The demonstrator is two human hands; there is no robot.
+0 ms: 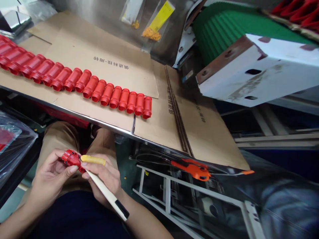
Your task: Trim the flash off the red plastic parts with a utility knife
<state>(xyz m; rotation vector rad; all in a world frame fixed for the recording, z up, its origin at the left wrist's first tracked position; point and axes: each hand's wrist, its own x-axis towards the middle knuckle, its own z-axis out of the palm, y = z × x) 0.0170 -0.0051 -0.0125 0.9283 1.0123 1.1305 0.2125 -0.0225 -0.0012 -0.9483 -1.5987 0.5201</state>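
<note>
My left hand (51, 174) is closed round a red plastic part (71, 157), held above my lap between thumb and fingers. Close against it, my right hand (106, 174) grips a slim cream-coloured tool (106, 192) with a black section near its rear end. A yellow finger cot (93, 160) covers one finger of that hand. The tool's working end is hidden at the red part. On the table ahead, several red plastic sleeves (99, 90) lie side by side in a long row.
Flat cardboard (119, 49) covers the metal-edged table. Bags with orange-yellow pieces (152, 33) lie at its back. A green ribbed conveyor belt (221, 26) stands at right. An orange-handled tool (194, 170) hangs below the table edge, above a metal frame (168, 196).
</note>
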